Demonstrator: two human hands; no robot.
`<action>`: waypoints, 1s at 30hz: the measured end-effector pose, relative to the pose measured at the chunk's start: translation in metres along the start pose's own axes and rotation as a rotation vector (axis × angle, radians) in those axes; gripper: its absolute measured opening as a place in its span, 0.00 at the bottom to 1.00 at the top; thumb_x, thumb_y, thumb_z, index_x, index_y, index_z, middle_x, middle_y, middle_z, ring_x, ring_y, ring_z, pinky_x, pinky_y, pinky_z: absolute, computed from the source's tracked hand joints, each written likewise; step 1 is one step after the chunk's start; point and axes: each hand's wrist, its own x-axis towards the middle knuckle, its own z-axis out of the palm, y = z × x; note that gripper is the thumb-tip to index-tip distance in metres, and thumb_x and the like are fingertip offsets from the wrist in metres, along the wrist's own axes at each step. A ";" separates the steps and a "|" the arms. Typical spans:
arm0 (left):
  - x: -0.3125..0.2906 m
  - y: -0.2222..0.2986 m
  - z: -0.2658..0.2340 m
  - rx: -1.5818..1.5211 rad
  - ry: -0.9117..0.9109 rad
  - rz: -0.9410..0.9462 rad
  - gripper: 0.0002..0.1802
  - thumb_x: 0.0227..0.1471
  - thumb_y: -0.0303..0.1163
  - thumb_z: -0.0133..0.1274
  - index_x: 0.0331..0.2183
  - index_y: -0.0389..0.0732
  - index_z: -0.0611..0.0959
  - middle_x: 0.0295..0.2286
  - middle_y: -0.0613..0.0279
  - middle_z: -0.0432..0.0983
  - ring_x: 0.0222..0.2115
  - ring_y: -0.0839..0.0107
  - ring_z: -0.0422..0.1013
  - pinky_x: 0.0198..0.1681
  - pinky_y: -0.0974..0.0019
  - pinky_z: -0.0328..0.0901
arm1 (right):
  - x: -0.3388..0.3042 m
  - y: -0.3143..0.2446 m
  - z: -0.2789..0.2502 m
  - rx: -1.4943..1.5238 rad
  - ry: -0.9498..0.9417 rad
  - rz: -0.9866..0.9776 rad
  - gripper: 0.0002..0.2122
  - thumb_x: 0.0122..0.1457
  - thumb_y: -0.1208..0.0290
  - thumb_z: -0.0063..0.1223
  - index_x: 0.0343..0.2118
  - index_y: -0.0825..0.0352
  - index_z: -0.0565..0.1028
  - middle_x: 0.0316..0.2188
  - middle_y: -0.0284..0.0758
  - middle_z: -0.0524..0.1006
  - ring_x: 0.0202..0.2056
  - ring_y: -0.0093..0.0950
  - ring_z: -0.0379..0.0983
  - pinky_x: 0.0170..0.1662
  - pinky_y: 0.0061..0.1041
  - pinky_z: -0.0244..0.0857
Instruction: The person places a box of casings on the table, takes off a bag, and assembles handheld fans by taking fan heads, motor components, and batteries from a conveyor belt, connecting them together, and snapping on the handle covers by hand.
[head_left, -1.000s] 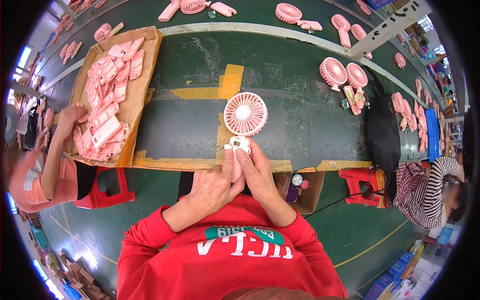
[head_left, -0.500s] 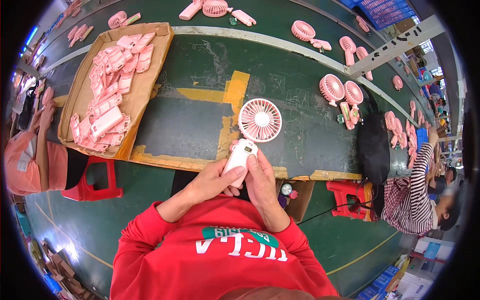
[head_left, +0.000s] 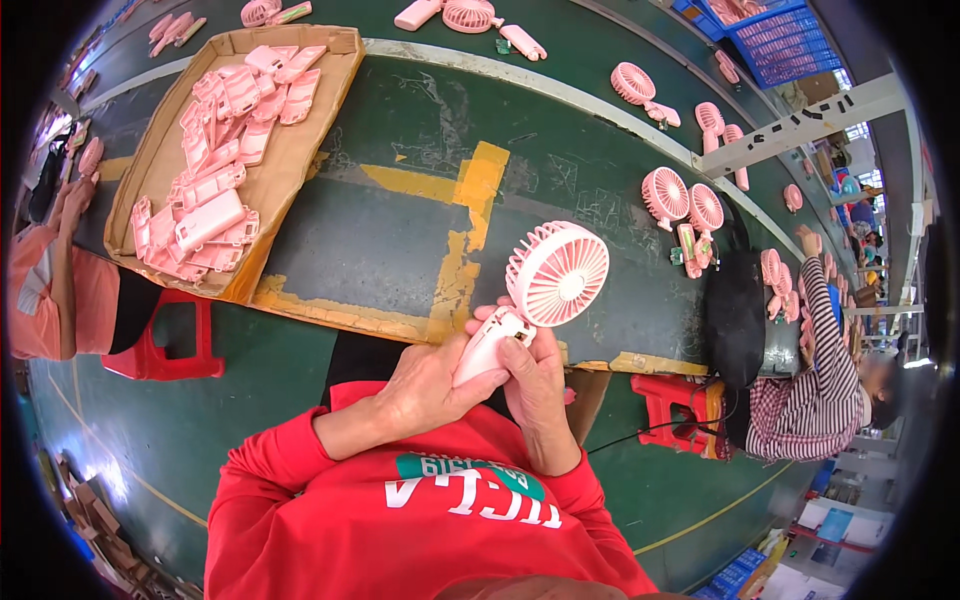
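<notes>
A pink handheld fan (head_left: pixel 570 285) is between my two hands, over the near edge of the green bench. Its round slatted head is tilted up to the right, and its pale pink handle points down to the left. My left hand (head_left: pixel 440 378) wraps the lower part of the handle, thumb along its side. The fingers of my right hand (head_left: pixel 537 385) close on the handle's upper end near the neck, with the thumb pressing beside a small dark opening. Parts of the handle are hidden by my fingers.
A cardboard tray (head_left: pixel 285 215) of pink handle shells stands on the left of the bench (head_left: pixel 400 110). More pink fans (head_left: pixel 665 195) lie at right, beside a black bag (head_left: pixel 738 300). Co-workers sit at both sides near red stools (head_left: pixel 190 345). A metal post (head_left: pixel 800 125) crosses upper right.
The fan has turned in my hands: its head has swung right and lower, now angled instead of facing up. The handle is tilted more, and both hands still grip it.
</notes>
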 end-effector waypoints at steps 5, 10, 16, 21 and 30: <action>-0.005 -0.005 0.006 0.017 0.023 0.033 0.24 0.48 0.45 0.53 0.32 0.30 0.72 0.20 0.45 0.74 0.21 0.49 0.73 0.24 0.55 0.68 | -0.004 0.000 0.003 0.004 0.007 -0.008 0.22 0.55 0.69 0.53 0.50 0.70 0.61 0.44 0.43 0.70 0.45 0.33 0.70 0.50 0.32 0.65; -0.004 -0.004 0.003 0.006 -0.005 0.004 0.24 0.48 0.41 0.54 0.39 0.31 0.70 0.24 0.46 0.75 0.25 0.47 0.73 0.27 0.56 0.69 | -0.004 -0.002 0.007 0.003 0.010 -0.019 0.21 0.55 0.69 0.52 0.49 0.71 0.62 0.44 0.44 0.71 0.45 0.32 0.70 0.49 0.32 0.65; 0.009 -0.007 0.001 0.248 0.326 0.189 0.27 0.42 0.40 0.61 0.42 0.36 0.72 0.29 0.49 0.74 0.28 0.52 0.73 0.28 0.58 0.68 | 0.021 0.012 0.000 -0.018 0.162 -0.005 0.16 0.58 0.72 0.48 0.48 0.71 0.64 0.43 0.42 0.72 0.43 0.29 0.71 0.47 0.27 0.67; 0.009 -0.015 0.001 0.480 0.252 0.266 0.38 0.39 0.39 0.62 0.51 0.35 0.67 0.32 0.51 0.70 0.27 0.53 0.72 0.27 0.58 0.68 | 0.029 0.024 -0.006 -0.077 0.164 0.087 0.15 0.61 0.69 0.45 0.48 0.69 0.65 0.43 0.36 0.72 0.43 0.22 0.70 0.46 0.24 0.65; 0.013 -0.013 -0.007 0.275 0.233 0.126 0.32 0.40 0.36 0.60 0.47 0.31 0.71 0.30 0.43 0.74 0.28 0.52 0.74 0.29 0.58 0.70 | 0.020 0.013 -0.011 0.113 0.013 0.180 0.23 0.61 0.68 0.46 0.57 0.67 0.58 0.50 0.33 0.67 0.50 0.25 0.65 0.52 0.27 0.61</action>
